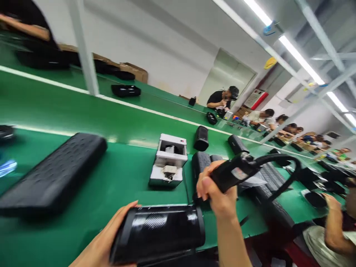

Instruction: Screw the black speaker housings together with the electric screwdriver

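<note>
My left hand (107,237) is wrapped round the left end of a glossy black speaker-like case (164,230), which lies on its side low in the view. My right hand (219,194) grips a black corded electric screwdriver (232,172), its thick cable looping off to the right. The screwdriver's lower end is near the case's upper right corner; blur hides whether they touch. Just beyond the case stands a white-and-grey box with open compartments (169,161), perhaps a screw feeder.
A long black padded-looking case (55,170) lies on the green bench (125,178) at left. Several black speaker-like cases, one upright (201,138), stand behind my right hand. A metal post (83,48) rises at the bench's far side. A co-worker's arm (333,222) is at right.
</note>
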The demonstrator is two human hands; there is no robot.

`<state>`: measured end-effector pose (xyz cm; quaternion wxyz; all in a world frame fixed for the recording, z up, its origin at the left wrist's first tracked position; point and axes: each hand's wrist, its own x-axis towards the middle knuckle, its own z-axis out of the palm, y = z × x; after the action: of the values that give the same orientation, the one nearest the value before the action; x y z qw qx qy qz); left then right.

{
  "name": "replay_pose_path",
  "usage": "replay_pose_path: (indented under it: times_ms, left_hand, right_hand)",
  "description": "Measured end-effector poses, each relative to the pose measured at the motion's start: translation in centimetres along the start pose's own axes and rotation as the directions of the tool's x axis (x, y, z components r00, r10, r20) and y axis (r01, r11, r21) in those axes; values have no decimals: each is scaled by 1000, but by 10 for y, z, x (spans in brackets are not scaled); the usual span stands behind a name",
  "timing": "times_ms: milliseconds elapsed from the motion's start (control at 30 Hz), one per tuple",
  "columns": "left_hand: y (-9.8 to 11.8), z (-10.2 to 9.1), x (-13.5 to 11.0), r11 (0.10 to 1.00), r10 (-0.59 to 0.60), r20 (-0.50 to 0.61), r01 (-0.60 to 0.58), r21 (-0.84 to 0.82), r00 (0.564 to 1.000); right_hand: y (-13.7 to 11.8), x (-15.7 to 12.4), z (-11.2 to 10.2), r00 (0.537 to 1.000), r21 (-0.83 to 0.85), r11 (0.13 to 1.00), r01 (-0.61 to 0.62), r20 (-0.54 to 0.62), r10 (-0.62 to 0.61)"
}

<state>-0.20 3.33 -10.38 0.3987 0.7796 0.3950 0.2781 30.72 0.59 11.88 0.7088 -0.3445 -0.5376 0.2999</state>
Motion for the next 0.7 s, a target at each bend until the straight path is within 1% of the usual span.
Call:
replay_pose_path:
  times_ms: [100,167,200,267,333,400,433,500,567,700]
  left_hand:
    - [16,-8,-6,996,-50,98,56,-62,994]
    - [24,-14,-3,995,-60,155,71,-64,986]
    - [28,-17,-2,995,-60,170,72,-62,984]
    - [34,-21,0,996,-60,175,71,-61,983]
    - [37,-22,0,995,-63,179,76,-70,982]
    - [38,-22,0,992,-72,181,89,-87,981]
    - [39,-22,-1,991,-74,184,93,-95,980]
    - [39,-22,-1,989,-75,186,97,-109,980]
    - [39,-23,0,987,-73,190,98,-124,979]
    - [42,-23,1,984,-89,198,116,-133,976]
  right_hand:
    - [-28,10,1,998,-10,1000,-3,68,4]
    - [-48,22,8,994,-54,995,79,80,-75]
    - [-55,29,13,988,-81,986,143,62,-138]
    - [-60,43,30,964,-139,956,257,-33,-264]
    - [-50,57,47,941,-205,939,276,-143,-307]
    - [-30,69,61,937,-260,939,223,-209,-281]
    - [-18,75,66,939,-281,940,195,-224,-262]
    - [2,83,70,939,-301,938,174,-237,-250]
    - [15,89,71,936,-300,939,169,-250,-249]
    - [24,95,69,938,-290,945,150,-262,-229]
